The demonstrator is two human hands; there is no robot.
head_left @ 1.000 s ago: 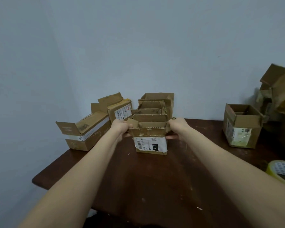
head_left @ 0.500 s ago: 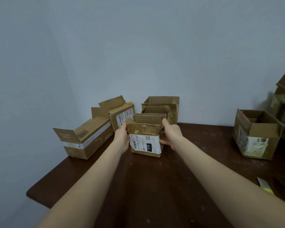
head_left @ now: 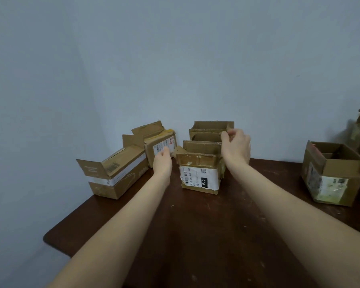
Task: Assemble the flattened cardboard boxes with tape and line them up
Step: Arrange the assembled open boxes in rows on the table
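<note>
Both arms are bare along their whole visible length. The left forearm (head_left: 116, 221) enters from the lower left of the frame, the right forearm (head_left: 289, 204) from the lower right. The left hand (head_left: 162, 161) and right hand (head_left: 236, 147) are ungloved.

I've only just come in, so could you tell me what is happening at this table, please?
A person is lining up open cardboard boxes on the table. The labelled box stands at the front of a row reaching back to the wall. The left hand and right hand hover either side of it, gripping nothing.
</note>
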